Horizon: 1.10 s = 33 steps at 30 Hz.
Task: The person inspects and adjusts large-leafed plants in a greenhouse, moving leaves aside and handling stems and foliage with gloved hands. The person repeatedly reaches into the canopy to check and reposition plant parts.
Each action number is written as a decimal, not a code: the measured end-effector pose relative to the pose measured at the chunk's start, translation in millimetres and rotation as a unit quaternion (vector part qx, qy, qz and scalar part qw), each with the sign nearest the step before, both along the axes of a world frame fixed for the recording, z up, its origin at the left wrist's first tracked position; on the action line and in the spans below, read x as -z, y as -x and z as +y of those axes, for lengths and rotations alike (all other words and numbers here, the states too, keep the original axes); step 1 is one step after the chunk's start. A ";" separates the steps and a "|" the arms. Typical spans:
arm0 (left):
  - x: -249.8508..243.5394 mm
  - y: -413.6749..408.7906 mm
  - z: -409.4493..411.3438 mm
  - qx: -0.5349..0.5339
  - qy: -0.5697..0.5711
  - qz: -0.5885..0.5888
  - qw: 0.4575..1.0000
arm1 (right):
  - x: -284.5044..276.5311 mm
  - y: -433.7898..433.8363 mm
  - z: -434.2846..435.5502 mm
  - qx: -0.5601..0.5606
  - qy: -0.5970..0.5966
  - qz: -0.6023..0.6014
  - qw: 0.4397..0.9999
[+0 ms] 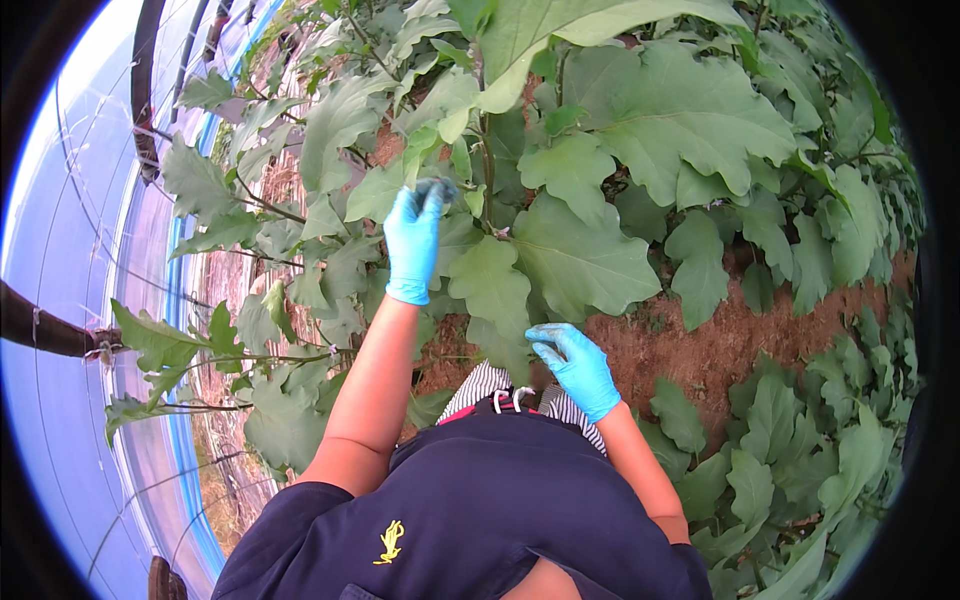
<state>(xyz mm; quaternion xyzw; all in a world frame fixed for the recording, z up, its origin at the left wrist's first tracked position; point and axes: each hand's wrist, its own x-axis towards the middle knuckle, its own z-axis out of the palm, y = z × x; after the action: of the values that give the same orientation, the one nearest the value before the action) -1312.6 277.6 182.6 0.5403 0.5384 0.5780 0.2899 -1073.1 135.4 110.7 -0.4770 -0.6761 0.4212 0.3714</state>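
Observation:
My left hand (415, 238), in a light-blue glove with dark-stained fingertips, reaches up among the leaves of an eggplant plant. Its fingers are bunched beside the upright purplish main stem (487, 161), just under a small young leaf (421, 150). Whether they pinch anything is hidden. Lower down, my right hand (581, 371), gloved alike and also stained, hovers before my waist. Its fingers are loosely bent, the thumb a little apart, and nothing shows in them. A broad lobed leaf (491, 285) hangs close to it, near a small purple flower (501, 233).
More eggplant foliage (757, 450) crowds the right side across a strip of reddish-brown soil (652, 352). At left run plastic sheeting (90, 247) and a dark support pipe (52, 322). A leafy side branch (285, 358) extends towards the sheeting.

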 end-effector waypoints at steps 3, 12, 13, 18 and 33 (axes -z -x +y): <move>34.4 3.8 -13.1 0.020 0.087 -0.026 0.996 | -8.7 -0.7 2.4 0.014 0.012 0.033 0.999; 103.4 47.1 -1.4 -0.049 0.125 -0.162 0.978 | -63.8 25.4 56.2 0.048 0.021 0.117 0.992; 104.6 51.0 2.0 -0.031 0.107 -0.172 0.979 | -66.1 32.4 69.2 0.062 0.008 0.118 0.991; 91.9 30.5 -2.9 0.178 0.189 -0.089 0.962 | -76.9 70.9 153.8 0.129 -0.025 0.117 0.984; 48.4 37.4 45.0 -0.034 0.064 0.233 0.970 | -89.9 144.2 255.7 -0.119 -0.207 0.110 0.965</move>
<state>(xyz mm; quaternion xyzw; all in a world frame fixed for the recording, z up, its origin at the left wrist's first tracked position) -1350.0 322.6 134.3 0.6214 0.6452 0.4103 0.1709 -1217.3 391.1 200.6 -0.2565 -0.7554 0.3628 0.4816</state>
